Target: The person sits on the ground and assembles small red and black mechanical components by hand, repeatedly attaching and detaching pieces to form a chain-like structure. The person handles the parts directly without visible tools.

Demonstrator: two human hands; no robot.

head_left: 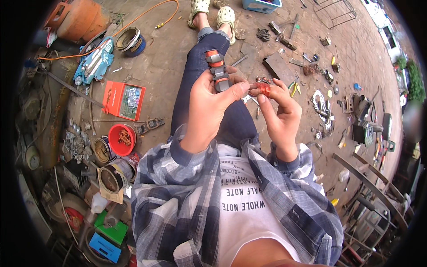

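My left hand [213, 98] is closed around a chunky dark grey and orange piece [217, 71], stepped along its length, which sticks up past my fingers. What kind of thing it is, I cannot make out. My right hand [280, 107] pinches a small bundle of thin red wire [263, 90] between thumb and fingers. The tip of my left thumb reaches that bundle, so both hands meet at it. Both hands are raised above my jeans-clad legs [195, 84]. My fingers hide part of the wire.
On the floor at left are an orange box [116, 100], a red bowl [121, 138], open tins [111, 176] and a paint bucket [130, 42]. An orange gas cylinder [82, 20] lies far left. Hammers [284, 40], pliers [293, 87] and scrap parts are scattered at right, beside metal frames [378, 182].
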